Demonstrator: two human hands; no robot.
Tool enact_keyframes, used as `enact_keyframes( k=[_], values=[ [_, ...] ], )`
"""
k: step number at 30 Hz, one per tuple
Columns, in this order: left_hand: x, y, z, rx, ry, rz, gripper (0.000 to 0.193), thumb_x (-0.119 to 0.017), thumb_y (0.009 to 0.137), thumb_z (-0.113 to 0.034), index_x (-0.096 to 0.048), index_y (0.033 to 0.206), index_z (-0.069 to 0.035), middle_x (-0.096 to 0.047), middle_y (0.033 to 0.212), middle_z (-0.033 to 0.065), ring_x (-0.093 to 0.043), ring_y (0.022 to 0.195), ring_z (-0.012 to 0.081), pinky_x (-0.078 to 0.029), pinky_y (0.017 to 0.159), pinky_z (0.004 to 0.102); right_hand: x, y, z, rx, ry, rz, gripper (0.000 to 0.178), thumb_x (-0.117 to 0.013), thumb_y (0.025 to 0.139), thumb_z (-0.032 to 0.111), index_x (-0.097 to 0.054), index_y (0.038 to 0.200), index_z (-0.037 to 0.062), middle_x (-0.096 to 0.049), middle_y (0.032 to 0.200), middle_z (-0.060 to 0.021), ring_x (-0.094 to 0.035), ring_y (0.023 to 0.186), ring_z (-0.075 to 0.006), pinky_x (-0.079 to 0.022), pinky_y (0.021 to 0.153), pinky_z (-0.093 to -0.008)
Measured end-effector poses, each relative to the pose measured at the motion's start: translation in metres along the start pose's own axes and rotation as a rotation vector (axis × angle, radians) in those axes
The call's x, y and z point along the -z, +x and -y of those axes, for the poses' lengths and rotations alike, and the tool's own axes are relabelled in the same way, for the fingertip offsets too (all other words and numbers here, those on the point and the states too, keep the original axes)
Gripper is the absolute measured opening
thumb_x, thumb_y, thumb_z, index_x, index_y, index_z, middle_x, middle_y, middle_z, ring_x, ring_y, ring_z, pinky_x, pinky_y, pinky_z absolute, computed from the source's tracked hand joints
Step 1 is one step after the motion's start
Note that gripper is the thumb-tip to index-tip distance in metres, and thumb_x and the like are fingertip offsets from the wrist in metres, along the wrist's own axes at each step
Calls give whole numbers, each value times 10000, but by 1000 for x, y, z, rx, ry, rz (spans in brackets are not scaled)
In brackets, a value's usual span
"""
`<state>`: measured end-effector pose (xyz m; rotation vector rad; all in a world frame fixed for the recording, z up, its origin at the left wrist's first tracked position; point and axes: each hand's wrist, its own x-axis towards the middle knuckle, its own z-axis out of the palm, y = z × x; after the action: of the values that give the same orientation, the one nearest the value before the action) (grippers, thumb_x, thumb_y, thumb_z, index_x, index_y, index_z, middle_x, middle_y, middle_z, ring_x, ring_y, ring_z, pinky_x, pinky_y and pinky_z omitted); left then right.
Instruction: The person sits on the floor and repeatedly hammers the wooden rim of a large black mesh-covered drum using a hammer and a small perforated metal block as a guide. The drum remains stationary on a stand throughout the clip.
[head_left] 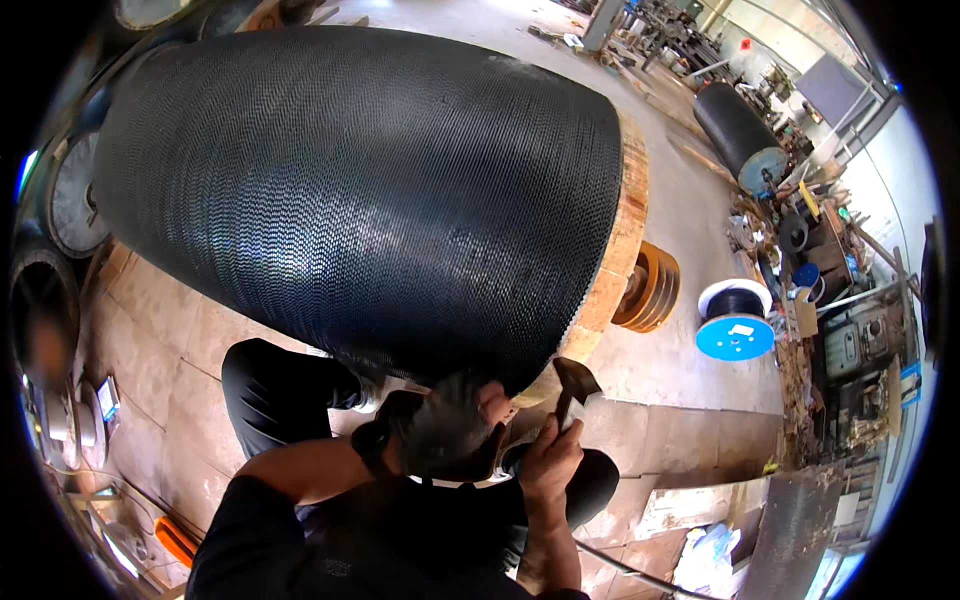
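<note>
A huge roller (pixel 380 190) wound in black, finely ridged covering fills the space in front of me, with a pale wooden rim (pixel 606 285) around its right end. My left hand (pixel 445 425), in a dark glove with bare fingertips showing, is at the lower right edge of the roller. Its fingers are curled, and what they pinch is hidden. My bare right hand (pixel 552 460) grips a hammer-like tool (pixel 577 382) by its handle. The tool's dark head stands upright beside the wooden rim, just right of my left hand.
An orange grooved pulley (pixel 655 288) sticks out from the roller's right end. Beyond it stands a blue-and-white spool (pixel 735 338) of black strand. Another black roller (pixel 738 130) lies farther back. Planks and a plastic bag (pixel 708 560) lie at lower right. Drums line the left side.
</note>
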<state>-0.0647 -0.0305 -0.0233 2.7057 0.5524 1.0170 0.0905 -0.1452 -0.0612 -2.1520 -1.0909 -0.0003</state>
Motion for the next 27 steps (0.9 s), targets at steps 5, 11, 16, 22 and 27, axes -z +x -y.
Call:
enact_keyframes(
  k=[5, 11, 16, 22, 27],
  values=[
    [13, 44, 46, -211, 201, -350, 401, -701, 788, -104, -675, 1188, -110, -559, 987, 74, -598, 840, 249, -491, 702, 401, 17, -28, 7, 72, 507, -219, 278, -464, 1029, 243, -527, 938, -12, -507, 626, -34, -458, 528, -129, -410, 494, -273],
    [13, 84, 84, -285, 393, -524, 380, -715, 766, -110, -649, 1140, -111, -573, 1061, 62, -614, 921, 257, -523, 770, 438, 3, -4, 3, 44, 94, -94, 239, -494, 1016, 195, -524, 923, -22, -599, 644, -135, -596, 556, -210, -450, 489, -352],
    [19, 89, 81, -246, 392, -452, 372, -711, 743, -98, -646, 1109, -95, -548, 1124, 75, -606, 942, 265, -522, 790, 455, 8, -14, -13, 299, 160, -239, 244, -508, 998, 182, -518, 865, -23, -574, 619, -180, -552, 500, -296, -401, 453, -352],
    [18, 96, 81, -246, 386, -495, 397, -719, 729, -44, -648, 1118, -78, -544, 1099, 90, -602, 926, 280, -518, 765, 430, 15, -10, 1, 89, 340, -93, 283, -466, 1042, 234, -508, 899, -6, -522, 600, -53, -500, 524, -120, -404, 472, -306],
    [26, 101, 83, -237, 416, -486, 432, -702, 731, 3, -641, 1152, -73, -565, 1065, 103, -605, 901, 284, -523, 732, 395, -3, -2, -31, 407, 101, -144, 210, -532, 940, 62, -572, 1116, -44, -656, 864, -237, -646, 722, -447, -525, 604, -458]
  ],
)
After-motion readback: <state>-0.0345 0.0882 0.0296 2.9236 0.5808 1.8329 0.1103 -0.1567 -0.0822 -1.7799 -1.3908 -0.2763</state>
